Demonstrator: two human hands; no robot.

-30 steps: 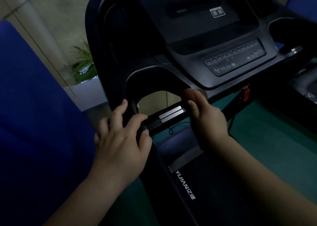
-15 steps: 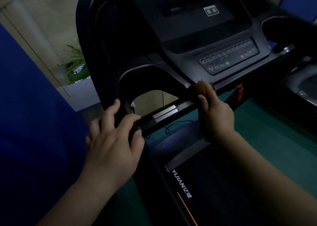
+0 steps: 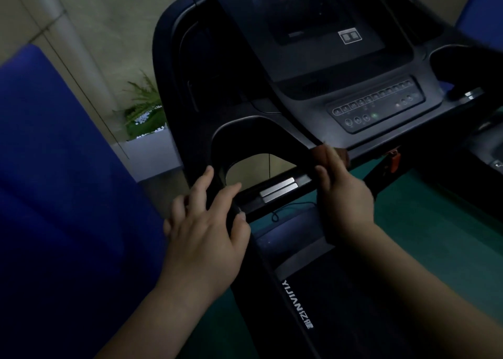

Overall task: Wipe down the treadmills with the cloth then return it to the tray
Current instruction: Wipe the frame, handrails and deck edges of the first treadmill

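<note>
Blue padding (image 3: pixel 54 168) fills the 9 o'clock side, with a potted fern (image 3: pixel 144 108) beyond it near the wall.

Next comes the left hand (image 3: pixel 206 230). It lies flat and relaxed on the treadmill (image 3: pixel 245 59) where the left handrail meets the grip bar (image 3: pixel 277 188). The fingers are spread and point toward 1 o'clock, and they clasp nothing.

The grip bar has two silver plates. Its long axis runs from the left hand at 8 o'clock up toward 2 o'clock, ending at the right hand (image 3: pixel 343 195).

The right hand's fingers are curled over the lower lip of the console, with the thumb tucked below. A blurred brownish patch shows at the fingertips. I take it to be the cloth (image 3: pixel 339 154), bunched in that grasp, though the dim light and blur leave its outline unsure.

So the cloth sits at the bar's 2 o'clock end, already in the nearer hand. The unwiped run of the lip stretches on toward 2 o'clock, under the button panel (image 3: pixel 375 108) and past the orange safety clip (image 3: pixel 393 160).

A stroke along that axis seems the natural next move, with the left hand serving only as a brace.

Green flooring (image 3: pixel 435 222) lies at 3 o'clock. No tray is in view.
</note>
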